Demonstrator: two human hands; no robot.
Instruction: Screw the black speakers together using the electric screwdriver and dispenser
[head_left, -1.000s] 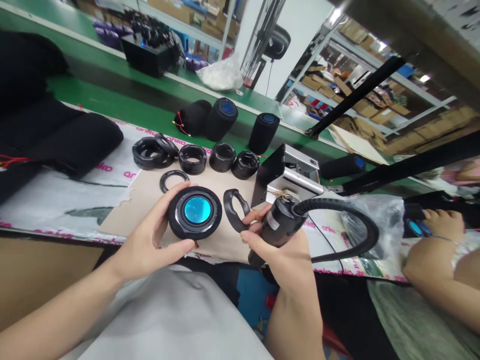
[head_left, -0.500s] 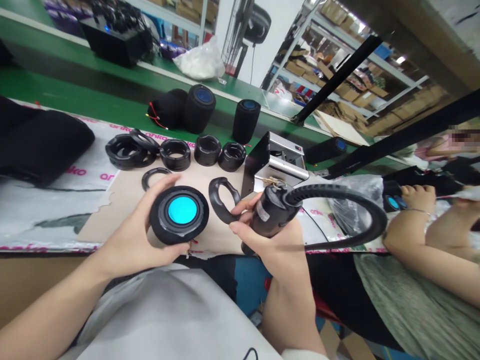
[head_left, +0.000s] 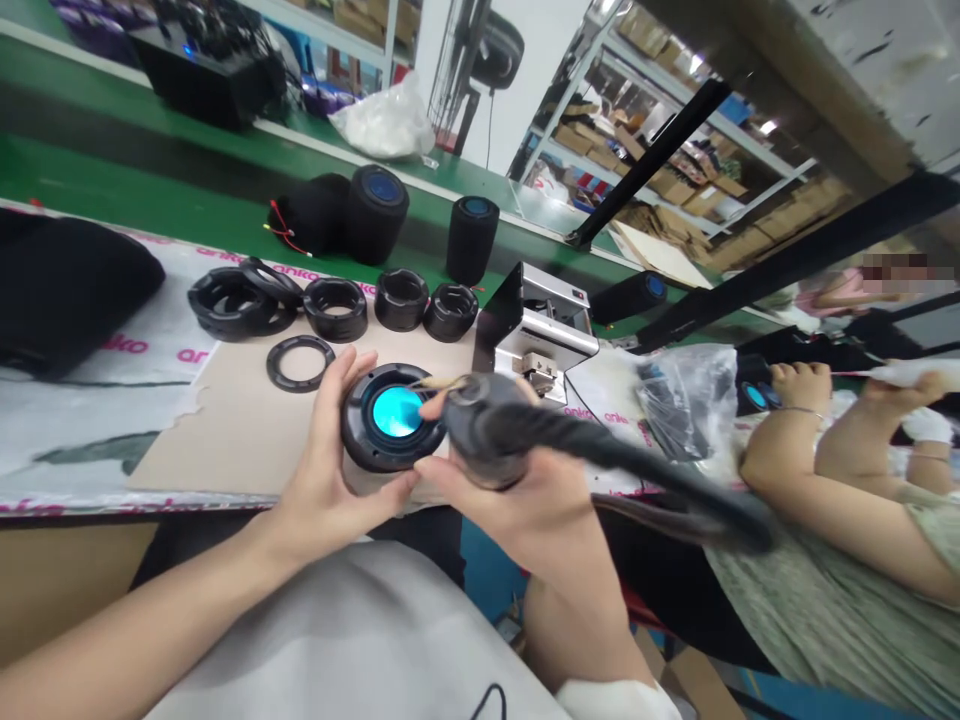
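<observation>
My left hand (head_left: 322,490) is wrapped round the side of a black cylindrical speaker (head_left: 394,412) with a bright blue cone facing up. A black ring (head_left: 361,440) sits on the speaker's top, around the cone. In my right hand (head_left: 525,515) is a black electric screwdriver (head_left: 480,430), its thick ribbed cord (head_left: 600,445) arching toward the right. The screwdriver is close above the speaker's right side and hides that part of the ring. Its tip is out of sight. My right fingertips are beside the ring's edge.
Several thick black rings (head_left: 335,308) and a flat ring (head_left: 300,362) lie on cardboard. Behind stand black speakers (head_left: 472,240). A silver-and-black screw feeder (head_left: 555,335) is at right, near a clear plastic bag (head_left: 690,400). A co-worker's arm (head_left: 802,470) is farther right.
The black ring has gone from my right fingers onto the speaker's top. The speaker has moved right, and the screwdriver has swung left over its edge.
</observation>
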